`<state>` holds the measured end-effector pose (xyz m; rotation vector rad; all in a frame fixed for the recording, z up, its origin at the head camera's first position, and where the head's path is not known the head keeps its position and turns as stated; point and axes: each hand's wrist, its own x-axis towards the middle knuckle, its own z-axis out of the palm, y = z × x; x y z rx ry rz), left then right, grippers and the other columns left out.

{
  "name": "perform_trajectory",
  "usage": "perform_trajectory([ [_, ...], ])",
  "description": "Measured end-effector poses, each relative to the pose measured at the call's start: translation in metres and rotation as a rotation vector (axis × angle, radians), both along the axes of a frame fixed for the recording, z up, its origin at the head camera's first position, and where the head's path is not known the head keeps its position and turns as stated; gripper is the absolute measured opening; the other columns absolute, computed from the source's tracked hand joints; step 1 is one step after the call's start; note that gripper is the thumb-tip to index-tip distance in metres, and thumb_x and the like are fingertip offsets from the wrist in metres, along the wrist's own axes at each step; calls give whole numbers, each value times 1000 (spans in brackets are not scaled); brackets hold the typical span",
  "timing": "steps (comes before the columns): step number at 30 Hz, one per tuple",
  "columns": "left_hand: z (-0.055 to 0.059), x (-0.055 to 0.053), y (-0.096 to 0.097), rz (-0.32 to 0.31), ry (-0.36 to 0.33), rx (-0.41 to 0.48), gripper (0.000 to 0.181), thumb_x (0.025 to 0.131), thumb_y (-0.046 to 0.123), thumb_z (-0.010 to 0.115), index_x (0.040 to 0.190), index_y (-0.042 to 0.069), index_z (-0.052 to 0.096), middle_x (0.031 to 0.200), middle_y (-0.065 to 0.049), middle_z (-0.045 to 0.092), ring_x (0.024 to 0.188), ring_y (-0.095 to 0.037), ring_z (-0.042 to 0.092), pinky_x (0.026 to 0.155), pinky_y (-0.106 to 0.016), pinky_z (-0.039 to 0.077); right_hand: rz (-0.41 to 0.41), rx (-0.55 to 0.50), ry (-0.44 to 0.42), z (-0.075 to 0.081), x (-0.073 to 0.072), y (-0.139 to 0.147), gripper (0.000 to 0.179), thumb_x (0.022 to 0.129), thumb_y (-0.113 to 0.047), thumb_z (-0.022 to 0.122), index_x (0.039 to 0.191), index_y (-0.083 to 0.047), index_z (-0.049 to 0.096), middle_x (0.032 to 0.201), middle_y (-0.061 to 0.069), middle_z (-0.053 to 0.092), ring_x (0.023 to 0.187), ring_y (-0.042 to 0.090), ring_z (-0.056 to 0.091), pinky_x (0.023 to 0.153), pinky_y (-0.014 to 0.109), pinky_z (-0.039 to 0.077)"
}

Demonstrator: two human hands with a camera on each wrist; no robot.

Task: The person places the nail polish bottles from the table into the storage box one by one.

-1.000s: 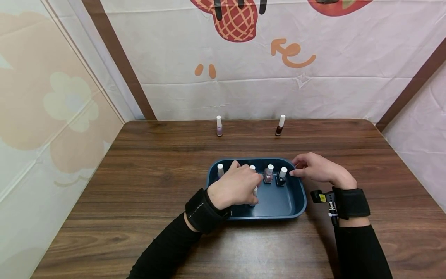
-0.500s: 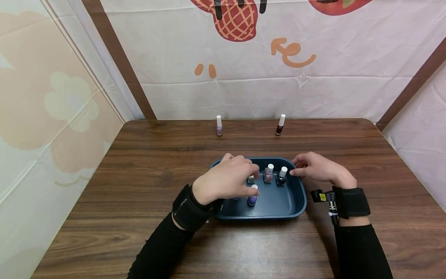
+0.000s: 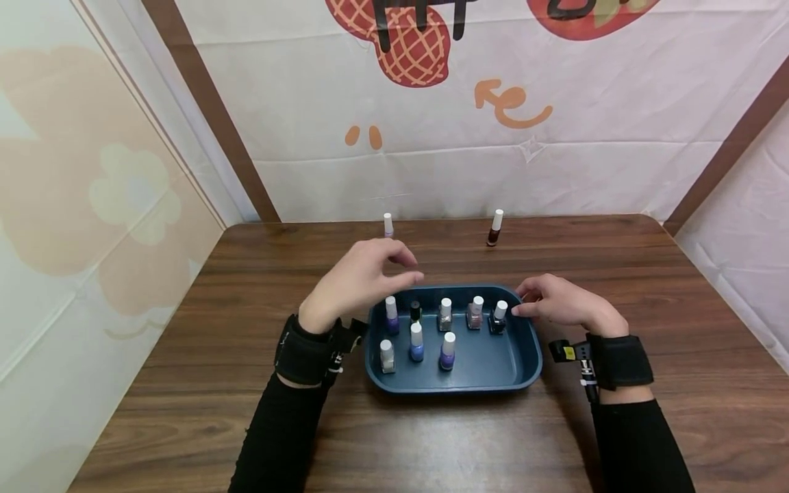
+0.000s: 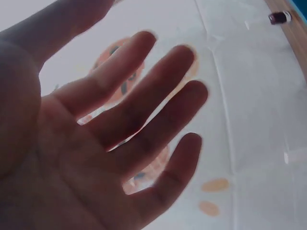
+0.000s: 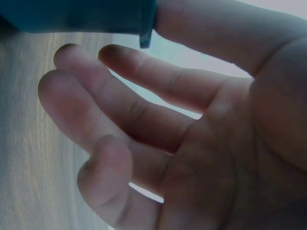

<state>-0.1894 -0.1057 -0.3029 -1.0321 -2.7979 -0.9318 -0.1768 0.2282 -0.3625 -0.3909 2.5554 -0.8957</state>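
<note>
My left hand (image 3: 360,274) hovers over the back left of the blue tray (image 3: 481,392), its fingers and thumb apart with nothing between them. In the left wrist view its fingers (image 4: 158,108) are spread. My right hand (image 3: 564,301) holds the tray's right rim, the thumb over the edge and the curved fingers outside. Several nail polish bottles stand in the tray. The back row has a purple one (image 3: 392,325), a black-capped one (image 3: 416,311), a greyish one (image 3: 445,320), a pinkish one (image 3: 474,318) and a dark one (image 3: 497,324). In front are pale, blue (image 3: 416,350) and purple (image 3: 446,359) ones.
At the table's (image 3: 216,356) far edge stand two more bottles: a lilac one (image 3: 388,226), partly behind my left hand, and a dark brown one (image 3: 494,233). A printed cloth (image 3: 444,171) hangs behind the table. Another cloth (image 3: 68,274) hangs on the left.
My left hand has left the purple bottle in the tray's front row and risen back and left, uncovering the bottles beneath. The right hand has stayed at the rim.
</note>
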Motion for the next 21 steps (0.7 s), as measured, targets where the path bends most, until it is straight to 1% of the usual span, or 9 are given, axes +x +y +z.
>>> perform_trajectory([
  [2,-3,-8,-6,39,-19,58,18,91,27,67,101,13,68,98,-1,68,92,-16,60,84,-35,51,0,-4,3,-1,0,1,39,94,-23,61,121,6,57,103,14,68,85,17,64,75,33,53],
  [5,-8,-22,-13,109,-45,115,18,92,27,66,102,12,68,97,-3,68,89,-18,62,81,-35,52,0,-2,14,-2,0,2,38,94,-22,61,120,6,58,102,13,68,86,17,64,75,34,53],
  [9,-20,-40,-18,188,-67,179,22,93,28,65,105,10,68,101,-6,69,90,-22,63,78,-35,51,-5,14,20,-1,-1,4,38,94,-22,62,119,6,59,101,13,68,86,18,64,76,34,52],
  [12,-31,-54,-20,240,-62,249,23,93,26,64,108,8,67,104,-8,69,92,-23,63,80,-36,50,-7,19,22,0,-2,5,39,94,-23,62,120,6,59,102,13,68,87,17,64,76,35,53],
  [14,-38,-63,-21,274,-73,302,24,94,25,63,110,7,67,106,-10,69,94,-24,62,81,-37,50,-7,14,23,1,-2,5,38,94,-23,62,120,5,59,102,13,68,87,17,64,77,35,53],
  [18,-52,-79,-22,323,-131,393,27,94,23,62,114,5,65,110,-12,65,100,-26,58,87,-38,47,-6,3,22,0,-3,4,36,93,-22,62,118,5,60,101,12,68,87,17,64,77,36,53],
  [21,-62,-89,-22,359,-169,433,30,93,22,63,117,4,64,112,-13,64,104,-27,57,91,-40,46,-3,-2,24,-2,-2,3,34,93,-22,63,116,4,61,99,11,69,85,16,64,76,35,53],
])
